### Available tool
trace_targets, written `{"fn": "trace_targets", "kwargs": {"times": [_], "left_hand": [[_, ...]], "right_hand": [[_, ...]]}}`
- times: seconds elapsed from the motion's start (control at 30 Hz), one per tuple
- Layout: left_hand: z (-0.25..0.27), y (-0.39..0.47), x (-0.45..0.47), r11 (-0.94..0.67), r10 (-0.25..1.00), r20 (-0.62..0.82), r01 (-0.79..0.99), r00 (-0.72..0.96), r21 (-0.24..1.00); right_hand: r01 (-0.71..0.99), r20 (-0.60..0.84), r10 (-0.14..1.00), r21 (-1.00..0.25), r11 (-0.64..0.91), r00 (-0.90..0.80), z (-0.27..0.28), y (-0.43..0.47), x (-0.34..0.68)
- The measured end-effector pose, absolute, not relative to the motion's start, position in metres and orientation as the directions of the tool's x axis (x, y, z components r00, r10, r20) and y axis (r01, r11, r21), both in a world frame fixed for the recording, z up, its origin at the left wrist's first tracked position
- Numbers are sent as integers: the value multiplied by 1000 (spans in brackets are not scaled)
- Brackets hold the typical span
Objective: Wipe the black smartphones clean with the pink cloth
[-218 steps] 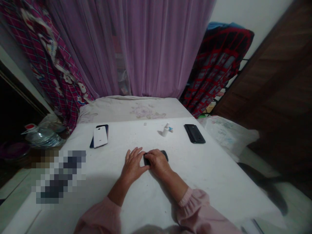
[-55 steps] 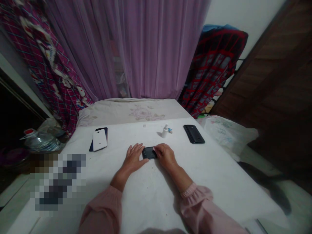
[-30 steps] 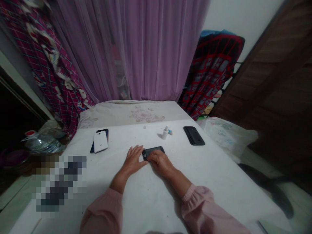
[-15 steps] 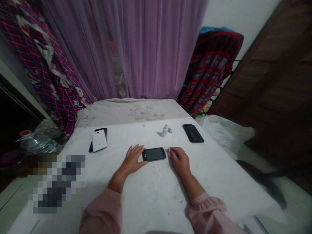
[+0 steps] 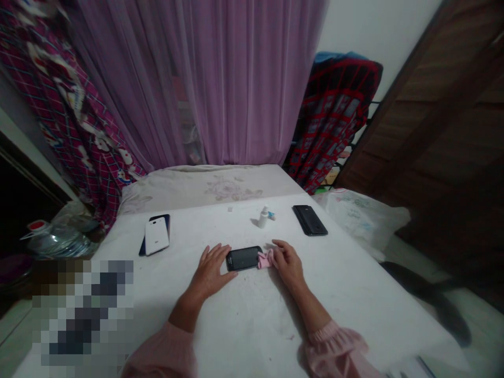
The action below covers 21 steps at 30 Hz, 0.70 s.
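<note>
A black smartphone lies face up on the white cloth. My left hand has its thumb and index finger at the near and far edges of the phone's left end, steadying it, while the other fingers are spread. Pinched in my right hand is a small pink cloth, which touches the phone's right end. Beyond the phone stands a small white spray bottle, with a little blue-and-white item beside it.
At left, a white phone rests on a dark blue one. Dark phones lie near the table's right edge. A small white piece sits farther back. Part of the left side is pixelated. A large water bottle is beyond the left edge.
The pink cloth now shows in my right hand and meets the phone's right end. My right fingers have opened a little around it. The view has shifted slightly.
</note>
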<state>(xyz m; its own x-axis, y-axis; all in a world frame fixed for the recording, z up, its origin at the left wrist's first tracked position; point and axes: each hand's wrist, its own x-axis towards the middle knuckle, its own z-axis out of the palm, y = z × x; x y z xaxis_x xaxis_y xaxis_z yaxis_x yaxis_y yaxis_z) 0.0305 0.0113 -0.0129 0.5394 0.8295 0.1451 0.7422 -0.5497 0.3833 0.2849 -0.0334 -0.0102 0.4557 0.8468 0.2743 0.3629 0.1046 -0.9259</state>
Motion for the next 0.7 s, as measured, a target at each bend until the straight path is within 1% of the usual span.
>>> {"fn": "trace_targets", "kwargs": {"times": [0.07, 0.13, 0.2, 0.3, 0.37, 0.4, 0.47, 0.53, 0.6, 0.67, 0.7], "left_hand": [[-16, 12, 30, -560, 825, 166, 740, 540, 373], [-18, 12, 29, -565, 822, 176, 741, 541, 363], [-19, 12, 29, -574, 817, 186, 738, 546, 356], [-19, 13, 28, -587, 808, 193, 730, 557, 350], [-19, 13, 28, -588, 807, 193, 730, 558, 349], [-19, 13, 28, -588, 807, 194, 730, 557, 349], [-19, 13, 28, -589, 806, 199, 729, 557, 349], [-19, 12, 28, -588, 808, 203, 730, 554, 348], [-18, 12, 29, -584, 811, 206, 734, 548, 346], [-18, 11, 30, -583, 812, 210, 735, 545, 346], [-17, 11, 30, -582, 812, 210, 735, 545, 347]], "right_hand": [[437, 306, 817, -896, 74, 489, -7, -37, 292], [444, 287, 833, -894, 56, 473, -4, -43, 297], [482, 305, 866, -872, 87, 395, 0, -51, 297], [614, 407, 888, -763, 202, 214, 2, -59, 293], [655, 406, 901, -725, 214, 154, 3, -60, 290], [646, 378, 910, -740, 188, 168, 3, -59, 289], [567, 300, 917, -817, 106, 261, 4, -56, 290], [451, 223, 896, -892, 29, 384, 6, -50, 291], [393, 183, 859, -919, -23, 479, 7, -44, 292], [442, 226, 819, -896, -37, 527, 7, -39, 289], [496, 288, 800, -868, -15, 527, 6, -37, 287]]}}
